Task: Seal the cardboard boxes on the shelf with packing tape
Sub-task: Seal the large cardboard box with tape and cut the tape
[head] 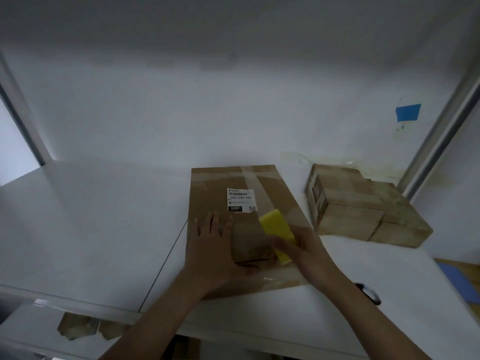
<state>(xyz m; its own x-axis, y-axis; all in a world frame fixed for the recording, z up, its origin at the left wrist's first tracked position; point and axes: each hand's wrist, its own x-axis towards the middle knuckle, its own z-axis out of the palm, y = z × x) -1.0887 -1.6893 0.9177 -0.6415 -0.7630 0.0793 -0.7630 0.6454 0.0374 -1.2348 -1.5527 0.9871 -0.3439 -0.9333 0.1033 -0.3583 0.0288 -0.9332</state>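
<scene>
Head view, items as seen:

1. Cardboard box (215, 193): lies flat on my white shelf (104, 229), near the front edge. Its long axis runs away from me toward the back wall, far end leaning slightly left. White label (241, 200) faces up, with clear tape strips crossing the top.
2. My left hand (215, 250): flat, fingers spread, pressing on the box top.
3. My right hand (304, 249): blurred, apart from the left, gripping a yellow block (276, 227) against the box's right side.
4. Stack of small boxes (363, 206): further right.
</scene>
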